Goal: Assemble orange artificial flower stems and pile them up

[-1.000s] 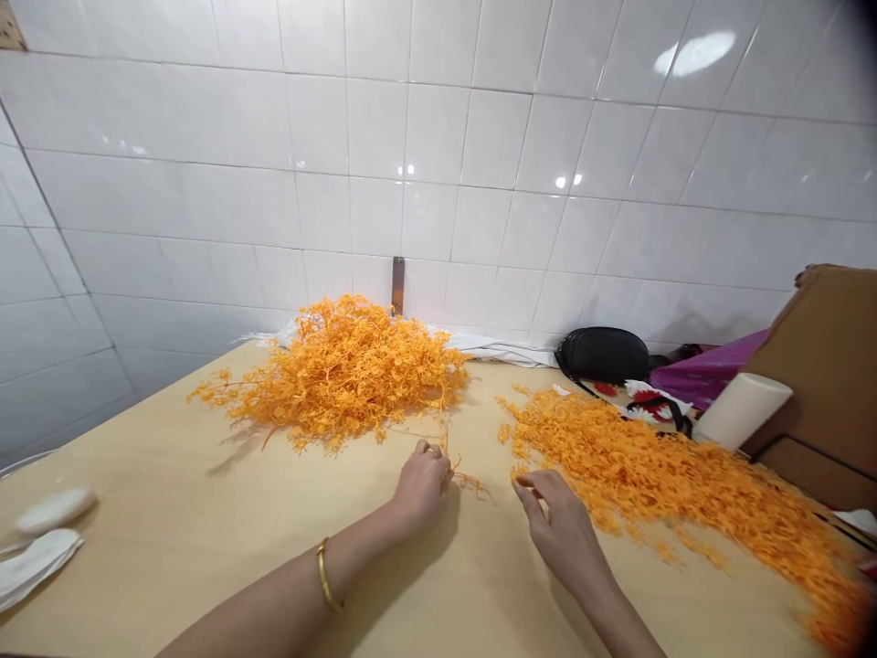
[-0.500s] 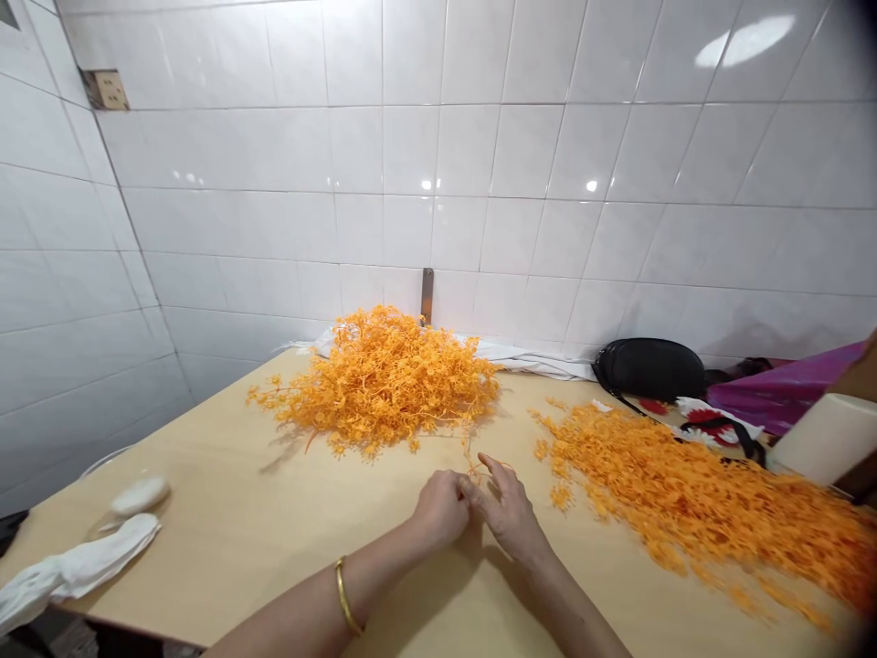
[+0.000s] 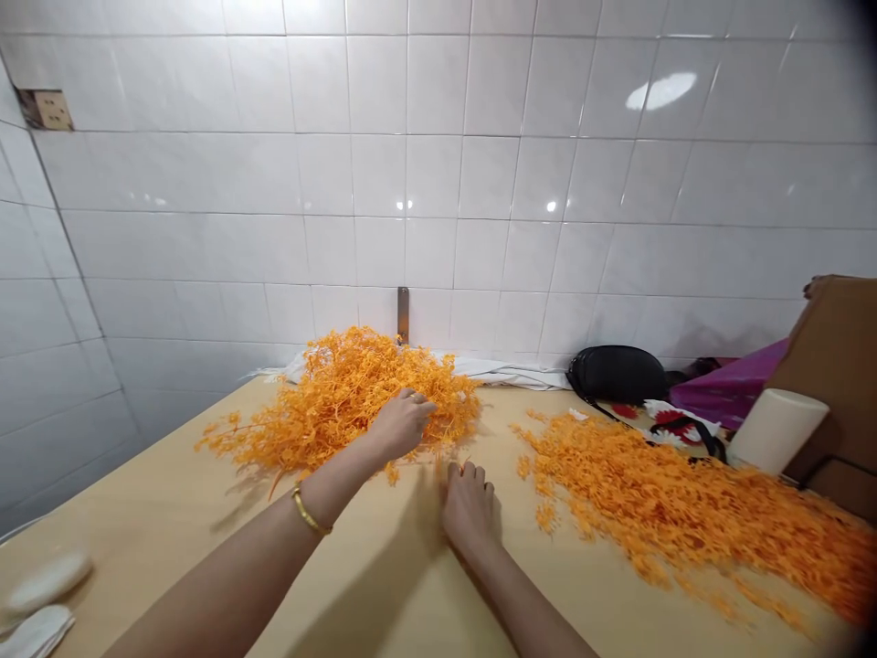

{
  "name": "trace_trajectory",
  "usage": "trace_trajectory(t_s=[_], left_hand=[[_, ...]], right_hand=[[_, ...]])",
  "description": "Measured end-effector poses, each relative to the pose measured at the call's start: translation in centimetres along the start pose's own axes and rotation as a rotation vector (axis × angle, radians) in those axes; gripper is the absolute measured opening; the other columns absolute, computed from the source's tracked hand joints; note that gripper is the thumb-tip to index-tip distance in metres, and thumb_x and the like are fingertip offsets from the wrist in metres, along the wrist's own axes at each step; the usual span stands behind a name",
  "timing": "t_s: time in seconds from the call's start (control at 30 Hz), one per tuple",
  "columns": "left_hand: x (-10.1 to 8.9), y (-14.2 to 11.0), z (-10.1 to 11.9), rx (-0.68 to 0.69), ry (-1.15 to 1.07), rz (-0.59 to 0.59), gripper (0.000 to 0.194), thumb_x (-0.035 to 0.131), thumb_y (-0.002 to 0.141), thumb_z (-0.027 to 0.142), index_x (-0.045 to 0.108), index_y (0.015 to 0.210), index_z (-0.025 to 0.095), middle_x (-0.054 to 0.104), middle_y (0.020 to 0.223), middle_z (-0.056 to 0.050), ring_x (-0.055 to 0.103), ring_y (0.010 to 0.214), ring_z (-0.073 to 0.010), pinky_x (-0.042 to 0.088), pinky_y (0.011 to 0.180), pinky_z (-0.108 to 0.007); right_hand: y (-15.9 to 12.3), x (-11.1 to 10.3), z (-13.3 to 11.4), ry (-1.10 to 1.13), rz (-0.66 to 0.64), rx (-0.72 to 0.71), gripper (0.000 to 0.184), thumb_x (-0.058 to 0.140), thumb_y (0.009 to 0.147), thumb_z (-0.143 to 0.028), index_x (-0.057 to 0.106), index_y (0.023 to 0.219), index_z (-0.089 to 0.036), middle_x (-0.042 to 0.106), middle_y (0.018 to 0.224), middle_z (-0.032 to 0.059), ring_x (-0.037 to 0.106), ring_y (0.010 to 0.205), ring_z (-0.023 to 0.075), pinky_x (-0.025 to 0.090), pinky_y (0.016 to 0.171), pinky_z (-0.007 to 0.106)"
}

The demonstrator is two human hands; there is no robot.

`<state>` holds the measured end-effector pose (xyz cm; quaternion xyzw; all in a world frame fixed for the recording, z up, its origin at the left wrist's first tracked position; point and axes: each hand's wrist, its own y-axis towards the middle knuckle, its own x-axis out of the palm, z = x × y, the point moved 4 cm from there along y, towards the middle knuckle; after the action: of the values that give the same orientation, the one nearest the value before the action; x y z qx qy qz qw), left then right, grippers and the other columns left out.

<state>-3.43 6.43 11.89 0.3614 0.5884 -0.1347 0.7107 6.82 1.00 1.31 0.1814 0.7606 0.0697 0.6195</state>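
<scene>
A heap of orange plastic flower sprigs (image 3: 343, 397) lies at the back of the pale wooden table (image 3: 171, 512). My left hand (image 3: 401, 422), a gold bangle on its wrist, reaches into the heap's right side with its fingers curled round sprigs. My right hand (image 3: 468, 501) rests on the table just in front of the heap, fingers bent down onto a thin orange stem (image 3: 452, 468). A second, flatter spread of orange pieces (image 3: 671, 507) stretches to the right of my right hand.
A black pouch (image 3: 617, 373) lies against the tiled wall, with purple and flowered cloth (image 3: 726, 388) beside it. A cream cylinder (image 3: 777, 429) and a brown cardboard box (image 3: 840, 366) stand at the right. White cloth pieces (image 3: 41, 594) lie at the left front.
My hands were together over a stem in front of the heap. My left hand has since moved up into the heap, and my right hand has stayed low on the table.
</scene>
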Motion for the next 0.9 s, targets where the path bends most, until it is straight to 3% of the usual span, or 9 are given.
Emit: trace_trajectory(t_s=[0.07,0.17,0.27,0.37,0.53,0.67,0.8,0.9], left_hand=[[1.8,1.5,0.1,0.054,0.106,-0.015,0.049,0.044,0.075,0.017,0.040,0.123,0.028,0.037,0.132,-0.008,0.025,0.123,-0.0280,0.031,0.091,-0.043],[5.3,3.1,-0.9,0.009,0.135,-0.121,0.073,0.055,0.070,0.025,0.018,0.133,0.032,0.012,0.142,-0.008,0.007,0.128,-0.0321,0.023,0.093,-0.053],[8.2,3.9,-2.5,-0.102,0.114,-0.180,0.082,0.058,0.067,0.032,0.012,0.134,0.031,0.006,0.143,-0.012,0.003,0.128,-0.0335,0.021,0.090,-0.060],[9.5,4.5,-3.6,-0.145,0.103,-0.168,0.078,0.055,0.069,0.036,0.013,0.134,0.030,0.006,0.142,-0.014,0.003,0.128,-0.0338,0.020,0.088,-0.063],[9.5,5.2,-3.3,-0.145,0.119,-0.207,0.070,0.050,0.073,0.028,0.014,0.134,0.029,0.010,0.142,-0.014,0.003,0.128,-0.0349,0.023,0.086,-0.062],[7.8,4.2,-1.5,-0.112,0.195,-0.153,0.062,0.041,0.077,0.017,0.019,0.133,0.029,0.019,0.140,-0.014,0.010,0.127,-0.0343,0.019,0.089,-0.060],[5.4,0.5,0.3,-0.045,0.194,-0.013,0.047,0.036,0.080,0.021,0.034,0.127,0.027,0.026,0.137,-0.012,0.018,0.125,-0.0327,0.018,0.093,-0.054],[5.0,-3.5,0.5,-0.035,0.075,-0.059,0.036,0.038,0.080,0.029,0.049,0.114,0.024,0.044,0.123,-0.012,0.037,0.114,-0.0304,0.033,0.087,-0.044]], right_hand=[[-0.5,0.0,0.4,-0.020,0.004,-0.048,0.027,0.038,0.070,-0.005,0.056,0.086,-0.015,0.054,0.089,0.0129,0.047,0.086,0.0265,0.034,0.069,0.036],[-2.0,-0.6,1.8,-0.042,0.017,-0.138,0.025,0.039,0.065,-0.001,0.055,0.078,-0.015,0.055,0.084,0.0126,0.047,0.080,0.0257,0.034,0.067,0.036],[-4.6,-1.3,4.2,-0.032,0.018,-0.203,0.021,0.040,0.065,-0.002,0.053,0.072,-0.017,0.055,0.079,0.0109,0.048,0.077,0.0243,0.035,0.067,0.036],[-7.5,-1.8,6.8,0.028,-0.021,-0.242,0.017,0.042,0.064,-0.005,0.050,0.068,-0.019,0.054,0.077,0.0085,0.048,0.073,0.0221,0.037,0.063,0.034],[-10.3,-3.5,9.4,0.184,0.011,-0.134,0.012,0.041,0.070,-0.013,0.039,0.061,-0.021,0.050,0.068,0.0032,0.047,0.064,0.0170,0.037,0.056,0.029],[-10.6,-5.6,8.8,0.372,0.042,-0.032,0.014,0.037,0.076,-0.018,0.037,0.063,-0.021,0.046,0.066,0.0011,0.045,0.060,0.0142,0.036,0.054,0.026],[-11.2,-7.9,8.9,0.689,-0.018,-0.024,0.015,0.039,0.077,-0.022,0.038,0.062,-0.020,0.046,0.065,0.0004,0.045,0.061,0.0131,0.038,0.057,0.025],[-12.8,-9.7,11.0,0.953,-0.184,0.040,0.018,0.044,0.076,-0.030,0.042,0.061,-0.020,0.049,0.061,0.0005,0.047,0.061,0.0143,0.040,0.059,0.026]])
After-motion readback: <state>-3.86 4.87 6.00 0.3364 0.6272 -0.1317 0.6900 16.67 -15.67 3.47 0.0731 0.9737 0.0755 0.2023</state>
